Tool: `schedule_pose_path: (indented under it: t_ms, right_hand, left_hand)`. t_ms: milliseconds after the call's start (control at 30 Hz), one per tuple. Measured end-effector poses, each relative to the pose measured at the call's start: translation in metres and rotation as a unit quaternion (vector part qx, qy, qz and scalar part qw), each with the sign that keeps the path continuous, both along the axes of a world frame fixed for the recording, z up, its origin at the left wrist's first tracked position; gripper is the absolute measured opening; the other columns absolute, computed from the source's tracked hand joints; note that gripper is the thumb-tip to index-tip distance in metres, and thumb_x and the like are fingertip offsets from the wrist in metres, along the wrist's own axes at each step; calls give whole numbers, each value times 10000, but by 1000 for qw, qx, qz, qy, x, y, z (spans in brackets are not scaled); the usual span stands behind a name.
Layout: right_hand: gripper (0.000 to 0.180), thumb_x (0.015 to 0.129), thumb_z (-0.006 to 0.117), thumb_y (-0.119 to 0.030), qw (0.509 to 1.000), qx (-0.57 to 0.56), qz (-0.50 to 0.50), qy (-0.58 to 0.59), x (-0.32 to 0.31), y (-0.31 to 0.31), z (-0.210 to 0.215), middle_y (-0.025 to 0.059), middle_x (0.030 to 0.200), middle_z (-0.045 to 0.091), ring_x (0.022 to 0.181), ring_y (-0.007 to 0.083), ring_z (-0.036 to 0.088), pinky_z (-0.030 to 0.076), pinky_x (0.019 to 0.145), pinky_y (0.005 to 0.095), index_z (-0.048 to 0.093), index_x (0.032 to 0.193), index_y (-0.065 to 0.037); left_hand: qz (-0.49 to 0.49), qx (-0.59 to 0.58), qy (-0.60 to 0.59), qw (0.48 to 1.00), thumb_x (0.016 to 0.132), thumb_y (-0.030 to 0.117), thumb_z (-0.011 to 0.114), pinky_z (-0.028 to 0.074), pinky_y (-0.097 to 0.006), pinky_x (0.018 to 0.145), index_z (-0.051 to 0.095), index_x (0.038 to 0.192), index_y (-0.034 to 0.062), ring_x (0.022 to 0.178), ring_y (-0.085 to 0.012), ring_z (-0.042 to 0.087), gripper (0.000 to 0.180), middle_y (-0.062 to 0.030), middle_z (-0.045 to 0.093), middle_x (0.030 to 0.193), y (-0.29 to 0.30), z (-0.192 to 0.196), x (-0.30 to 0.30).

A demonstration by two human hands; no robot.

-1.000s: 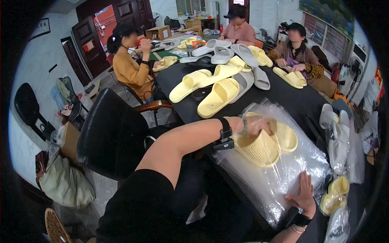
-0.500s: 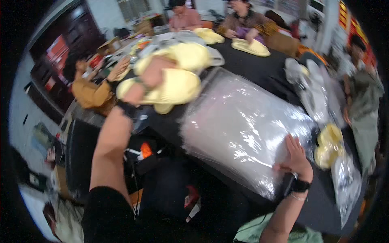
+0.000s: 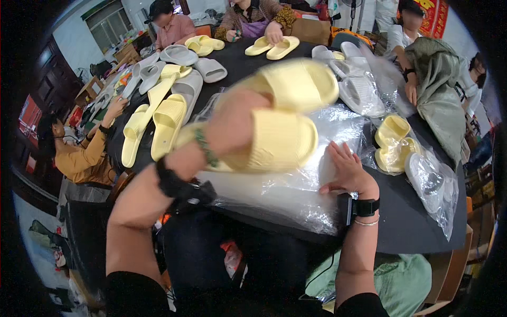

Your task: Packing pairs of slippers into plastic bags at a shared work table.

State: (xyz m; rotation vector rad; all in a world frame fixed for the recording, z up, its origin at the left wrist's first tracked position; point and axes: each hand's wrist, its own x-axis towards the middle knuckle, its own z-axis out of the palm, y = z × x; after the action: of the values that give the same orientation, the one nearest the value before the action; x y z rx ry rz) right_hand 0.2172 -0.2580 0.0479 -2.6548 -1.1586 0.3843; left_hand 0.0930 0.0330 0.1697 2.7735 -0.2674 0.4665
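Note:
My left hand (image 3: 232, 124) is raised over the black table (image 3: 401, 222) and grips a pair of pale yellow slippers (image 3: 282, 113), blurred with motion. A black band and a green bead bracelet sit on that wrist. Under the slippers lies a stack of clear plastic bags (image 3: 285, 190). My right hand (image 3: 346, 169) rests flat on these bags with fingers spread; a black watch and a thin bangle are on its wrist.
Bagged yellow slippers (image 3: 393, 145) and grey slippers (image 3: 433, 182) lie to the right. Loose yellow slippers (image 3: 158, 124) and grey ones (image 3: 182, 55) cover the far left of the table. Several people sit around it; one in an orange top (image 3: 82, 156) is at my left.
My left hand has carried the yellow slippers from the left back over the plastic bags. My right hand stays flat on the bags. The view has swung.

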Motion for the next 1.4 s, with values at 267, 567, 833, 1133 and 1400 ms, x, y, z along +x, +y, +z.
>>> schedule_pose_path:
  t_ms: [267, 567, 833, 1133, 1400]
  right_hand:
    - [1317, 459, 886, -518, 1000, 22, -1, 6, -2, 6, 1, 172, 1582, 232, 1491, 359, 92, 126, 1194, 499, 244, 1528, -92]
    - [1310, 469, 903, -470, 999, 31, -10, 25, -2, 7, 6, 148, 1587, 235, 1496, 342, 76, 95, 1199, 499, 232, 1529, -90]
    - [1319, 477, 909, -448, 999, 2, -18, 29, 0, 7, 7, 144, 1592, 223, 1495, 347, 75, 111, 1197, 505, 208, 1533, -83]
    - [1331, 454, 889, -495, 999, 25, -4, 21, 1, -1, 3, 113, 1598, 224, 1495, 351, 88, 135, 1179, 540, 230, 1526, -61]
    - [1382, 427, 851, -626, 1000, 12, 7, 20, 5, 8, -6, 97, 1615, 185, 1504, 316, 47, 86, 1193, 482, 229, 1535, -84]
  left_hand:
    - [-55, 17, 20, 998, 808, 209, 697, 413, -433, 988, 563, 1195, 37, 1171, -394, 504, 445, -233, 551, 1245, -18, -116, 28]
    - [-77, -69, 37, 994, 745, 23, 720, 378, -397, 1073, 587, 1281, 70, 1258, -346, 460, 554, -177, 515, 1373, 1, -127, 26]
    - [-50, -39, 21, 998, 696, 10, 727, 407, -410, 1031, 630, 1185, 47, 1165, -359, 485, 499, -175, 539, 1343, -6, -125, 25]
    - [19, -28, 69, 997, 744, 11, 643, 453, -392, 975, 702, 1082, 93, 1107, -346, 533, 353, -123, 616, 1236, -10, -111, 23]
    - [70, -4, 66, 995, 732, 8, 617, 453, -406, 904, 706, 1001, 107, 1024, -318, 570, 300, -86, 647, 1102, 39, -110, 10]
